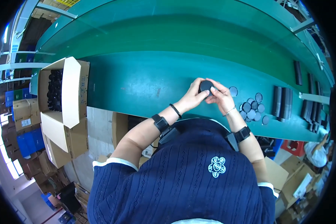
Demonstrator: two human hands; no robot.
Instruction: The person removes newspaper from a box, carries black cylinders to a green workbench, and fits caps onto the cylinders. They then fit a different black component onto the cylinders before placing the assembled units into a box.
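Between my two hands, over the green bench, is a round black cap (206, 86), its flat face turned up. My left hand (191, 98) grips its left side, the thumb lying on the near edge. From the other side my right hand (221, 98) holds it too, with the thumb on the face and the fingers curled behind. What lies under the cap is hidden by my fingers. One loose black disc (233, 91) rests just right of my right hand. Farther right lies a loose pile of similar discs (251, 109), some overlapping.
Long black stacks (282, 103) lie on the green bench (130, 82) at right, with more beyond. An open cardboard box (74, 93) holding dark pieces stands at the left end. A green belt (156, 33) runs along the far side. Another person (317, 154) is at far right.
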